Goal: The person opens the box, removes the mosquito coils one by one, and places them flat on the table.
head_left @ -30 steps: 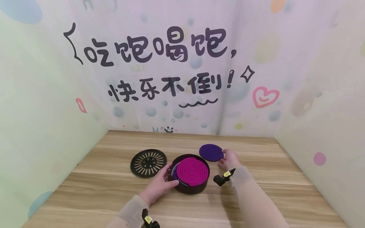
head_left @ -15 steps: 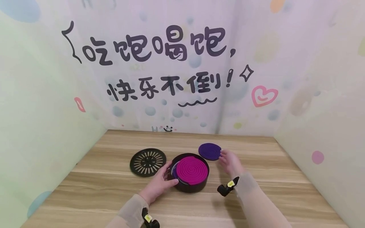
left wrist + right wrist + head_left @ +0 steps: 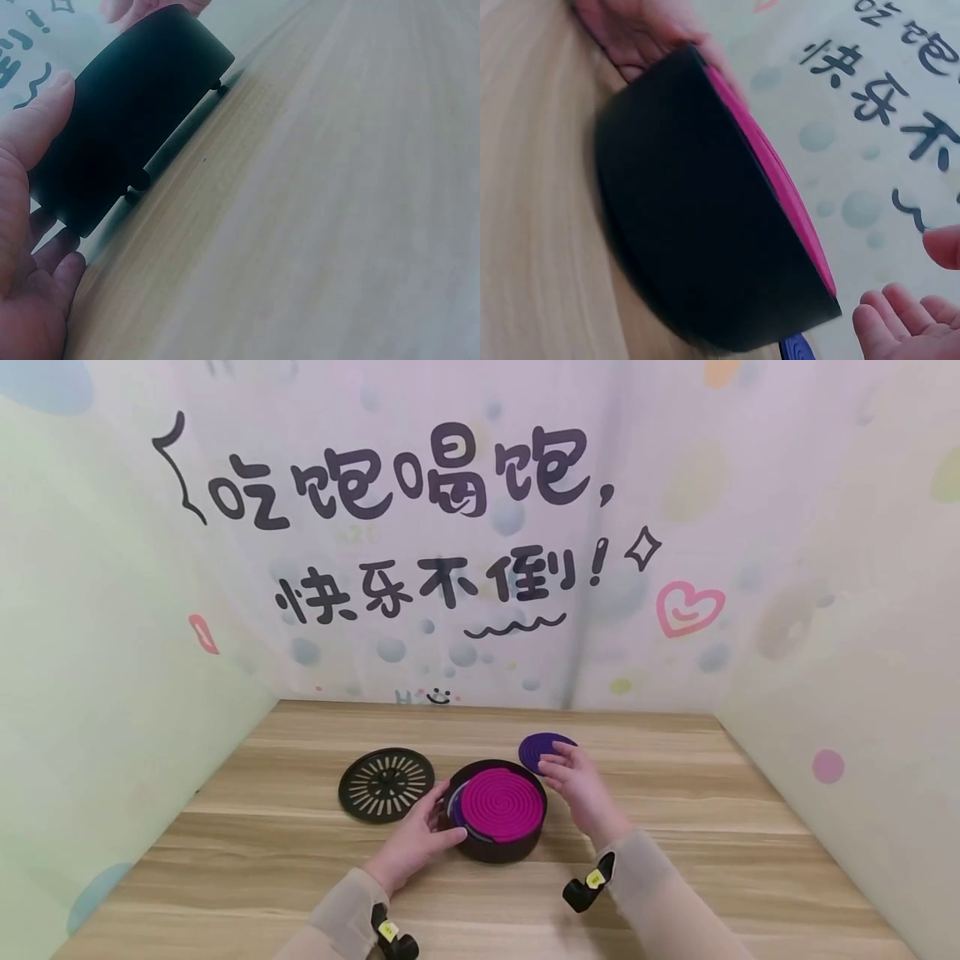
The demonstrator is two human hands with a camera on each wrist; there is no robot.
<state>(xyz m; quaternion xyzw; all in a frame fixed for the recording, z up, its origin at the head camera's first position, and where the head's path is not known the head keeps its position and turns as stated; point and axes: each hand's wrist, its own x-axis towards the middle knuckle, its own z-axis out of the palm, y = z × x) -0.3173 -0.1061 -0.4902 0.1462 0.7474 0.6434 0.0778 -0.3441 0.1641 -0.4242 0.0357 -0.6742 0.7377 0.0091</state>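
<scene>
My left hand [image 3: 408, 847] grips the left side of a round black mosquito coil holder [image 3: 498, 853], thumb at the near side and fingers round the back. A pink spiral mosquito coil [image 3: 504, 806] lies in it, slightly tilted, with a purple edge showing under it at the left. In the left wrist view, the holder [image 3: 142, 90] stands on small feet. My right hand [image 3: 581, 793] hovers beside the holder's right rim, fingers loosely bent and holding nothing. Behind it lies a purple mosquito coil [image 3: 534, 756], partly hidden by the fingers.
A black slotted lid [image 3: 388, 783] lies flat on the wooden table [image 3: 300, 877], left of the holder. A printed curtain [image 3: 360, 660] with black lettering hangs at the table's back edge, and pale walls stand at both sides.
My right hand has let go of the purple coil and moved left toward the holder's rim. The purple coil stays on the table. My left hand keeps its hold on the holder.
</scene>
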